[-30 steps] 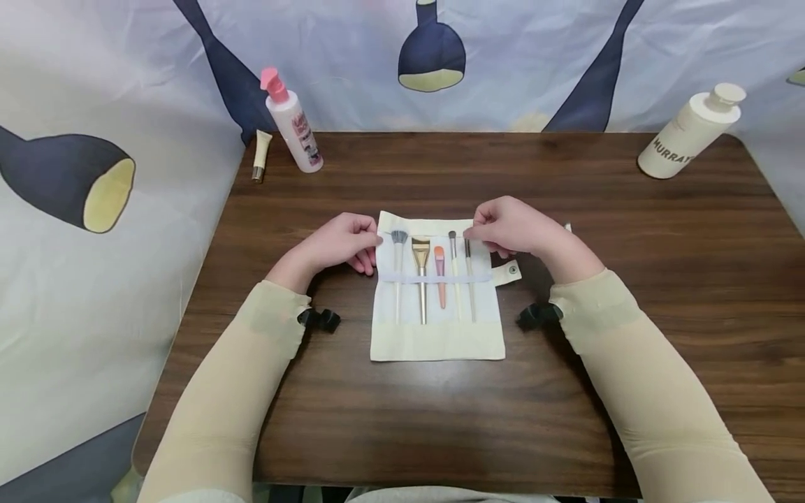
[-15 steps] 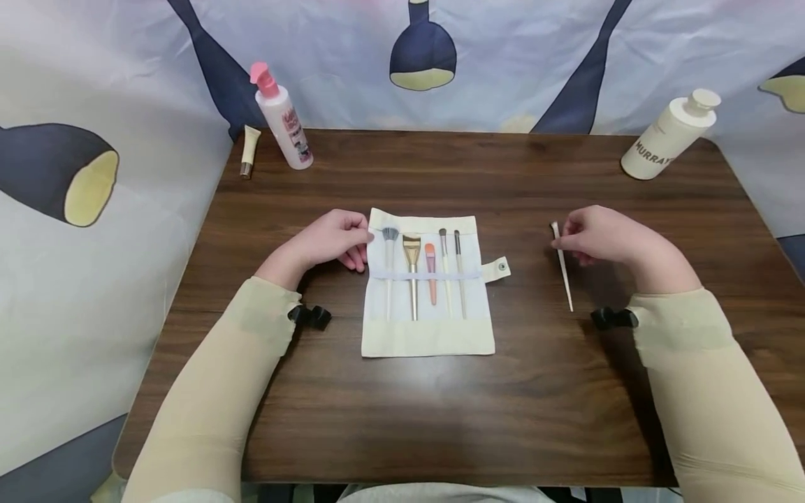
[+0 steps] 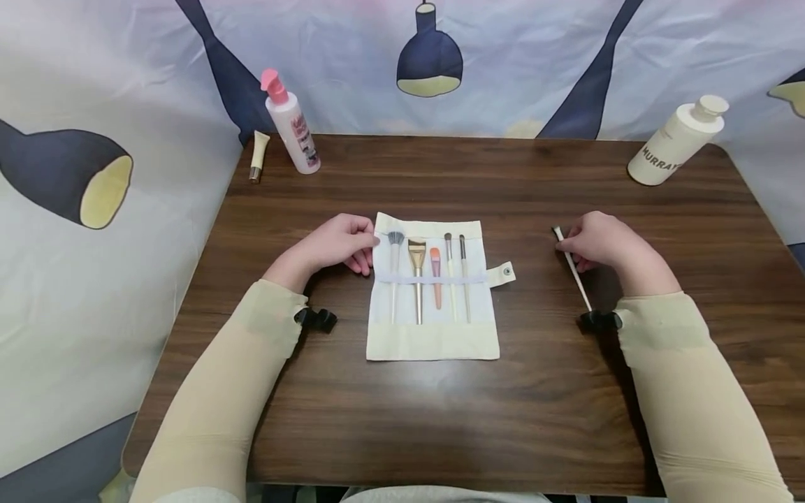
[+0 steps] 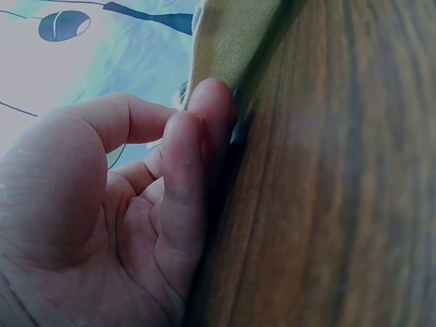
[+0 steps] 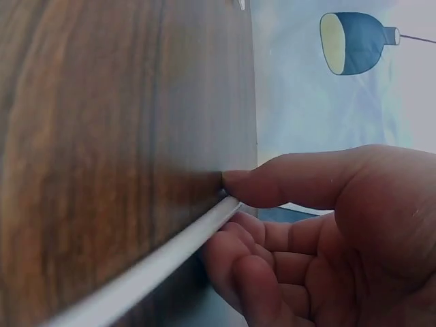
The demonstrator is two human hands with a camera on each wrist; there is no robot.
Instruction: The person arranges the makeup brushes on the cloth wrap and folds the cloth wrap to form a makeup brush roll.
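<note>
A cream fabric brush roll (image 3: 434, 342) lies unfolded on the table, several makeup brushes tucked under its white elastic band. My left hand (image 3: 342, 246) pinches the roll's upper left edge; in the left wrist view, thumb and fingers meet on the cloth (image 4: 235, 41), which lifts off the wood there. To the right of the roll, my right hand (image 3: 600, 241) holds a slim white makeup brush (image 3: 577, 279) with a small dark tip. Its pale handle (image 5: 153, 269) runs between thumb and fingers in the right wrist view, slanting close over the wood.
A snap strap (image 3: 502, 274) sticks out from the roll's right side. At the table's back left stand a white pump bottle (image 3: 294, 133) with a pink top and a small cream tube (image 3: 258, 155). A white bottle (image 3: 673, 147) is at the back right.
My right hand has left the roll's upper right corner, moved right and taken hold of the white makeup brush, whose handle now tilts differently. The left hand stays at the roll's edge.
</note>
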